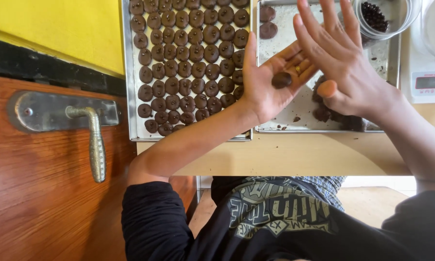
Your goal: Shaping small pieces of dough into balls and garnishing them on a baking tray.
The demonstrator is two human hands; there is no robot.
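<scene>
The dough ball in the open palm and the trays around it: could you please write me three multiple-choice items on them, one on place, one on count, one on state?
1. Where does the dough ball lie?
A. on the left palm
B. in the jar
C. on the scale

2. How many flattened cookies lie on the right tray?
A. none
B. two
C. ten

3. How is the left hand held?
A. clenched
B. open, palm up
C. flat on the table

Answers:
1 A, the ball rests on the palm.
2 B, two sit at that tray's upper left corner.
3 B, its fingers are spread under the right hand.
</scene>
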